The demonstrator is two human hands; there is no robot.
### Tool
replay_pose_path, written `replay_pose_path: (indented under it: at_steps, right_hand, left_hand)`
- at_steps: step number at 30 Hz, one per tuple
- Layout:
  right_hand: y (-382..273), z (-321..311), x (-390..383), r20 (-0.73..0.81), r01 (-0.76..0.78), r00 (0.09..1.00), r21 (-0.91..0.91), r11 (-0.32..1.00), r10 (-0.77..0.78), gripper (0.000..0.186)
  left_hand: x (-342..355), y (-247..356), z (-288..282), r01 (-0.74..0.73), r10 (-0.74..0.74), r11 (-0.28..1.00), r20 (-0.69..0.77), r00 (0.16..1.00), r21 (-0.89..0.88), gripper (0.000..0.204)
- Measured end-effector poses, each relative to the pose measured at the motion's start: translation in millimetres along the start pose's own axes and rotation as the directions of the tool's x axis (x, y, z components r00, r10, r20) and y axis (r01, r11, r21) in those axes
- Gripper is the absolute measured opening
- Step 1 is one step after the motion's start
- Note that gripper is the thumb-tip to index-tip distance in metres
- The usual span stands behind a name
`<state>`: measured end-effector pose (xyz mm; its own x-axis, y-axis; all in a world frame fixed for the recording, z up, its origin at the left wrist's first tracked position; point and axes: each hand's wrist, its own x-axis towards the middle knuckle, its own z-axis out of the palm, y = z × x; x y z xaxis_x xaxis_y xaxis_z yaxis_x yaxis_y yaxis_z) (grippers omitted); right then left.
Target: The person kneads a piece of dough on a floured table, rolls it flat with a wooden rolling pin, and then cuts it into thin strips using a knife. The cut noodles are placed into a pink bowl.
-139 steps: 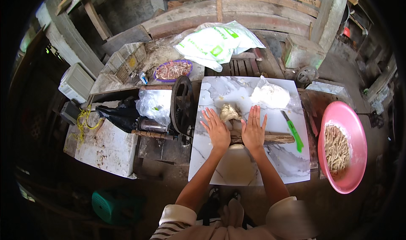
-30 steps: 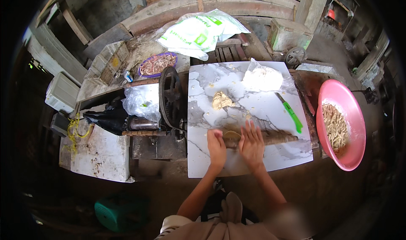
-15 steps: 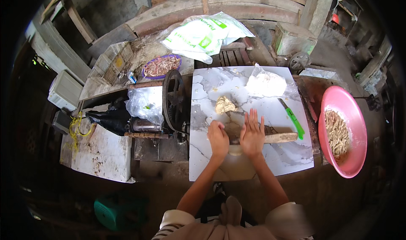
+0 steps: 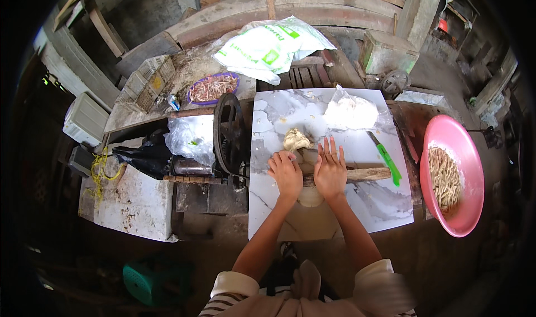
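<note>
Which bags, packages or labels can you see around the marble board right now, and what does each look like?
White sack: beyond the board, crumpled, green printed patches.
Clear bag of white powder: board's far right corner, knotted.
Clear plastic bag: left, beside the black wheel, crumpled.
No signs or screens.

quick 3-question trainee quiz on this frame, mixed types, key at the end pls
1. True or false: both hands rest on the wooden rolling pin.
2. Which side of the marble-patterned board is the pink basin on? A) the person's left B) the person's right
3. What colour is the knife handle?

Key:
1. True: left hand and right hand lie palm down on it, over the flattened dough.
2. B
3. Green.
</note>
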<state>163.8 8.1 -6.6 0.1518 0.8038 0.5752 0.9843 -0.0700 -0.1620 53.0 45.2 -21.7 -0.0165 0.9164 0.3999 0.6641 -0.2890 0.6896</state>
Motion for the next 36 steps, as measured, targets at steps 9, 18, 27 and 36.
replay_pose_path:
  at_steps: [9,18,27,36]
  right_hand:
    - [-16,-39,-73,0.074,-0.010,0.997,0.121,0.993,0.001,0.044]
    - [3,-64,-86,0.159,0.091,0.981,0.113,0.989,-0.109,0.050]
    - [38,-40,-45,0.049,-0.135,0.989,-0.040,0.990,0.137,0.048]
    - [30,-33,-51,-0.053,0.056,0.997,0.187,0.981,-0.047,0.039]
  left_hand:
    - [-56,-1,-52,-0.234,0.284,0.934,0.163,0.945,-0.271,0.036]
    - [-61,-23,-56,0.184,-0.025,0.861,0.321,0.947,-0.474,0.034]
    - [-32,-27,-40,-0.094,0.191,0.972,0.485,0.854,-0.217,0.030]
    - [-31,-27,-34,-0.215,0.318,0.936,0.406,0.857,-0.278,0.030]
